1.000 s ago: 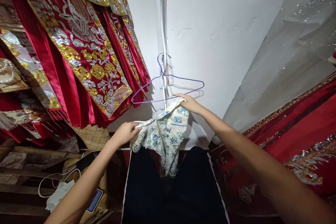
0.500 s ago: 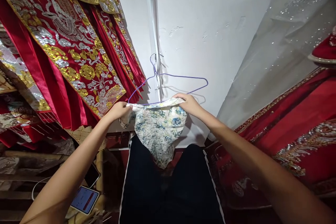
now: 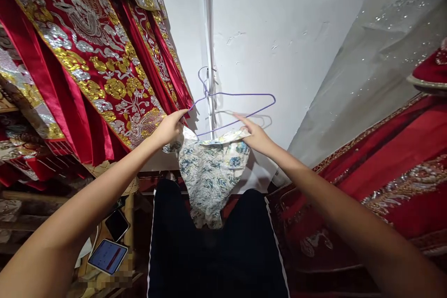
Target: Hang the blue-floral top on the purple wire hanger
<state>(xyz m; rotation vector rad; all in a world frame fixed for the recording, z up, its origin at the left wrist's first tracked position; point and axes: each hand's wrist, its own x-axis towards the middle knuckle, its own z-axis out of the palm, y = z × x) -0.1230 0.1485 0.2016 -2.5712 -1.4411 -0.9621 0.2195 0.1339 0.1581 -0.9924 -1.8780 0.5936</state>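
Up by the wall, the left hand [image 3: 171, 126] is closed on one top corner of a floral garment [image 3: 209, 167], white with blue and yellowish flowers, and its fingers lie at the left end of a purple wire hanger [image 3: 240, 95]. The right hand [image 3: 256, 136] pinches the garment's other top corner, with its forefinger stretched up to the hanger's lower wire. The cloth hangs slack between the two hands, just under the hanger, which hooks on a nail in the white wall [image 3: 279, 32]. Below it lies a dark garment with white side stripes [image 3: 216, 251]. Red robes with gold and silver embroidery [image 3: 87, 56] hang to the left, just beside the left hand. Two phones [image 3: 111, 242] lie lower left.
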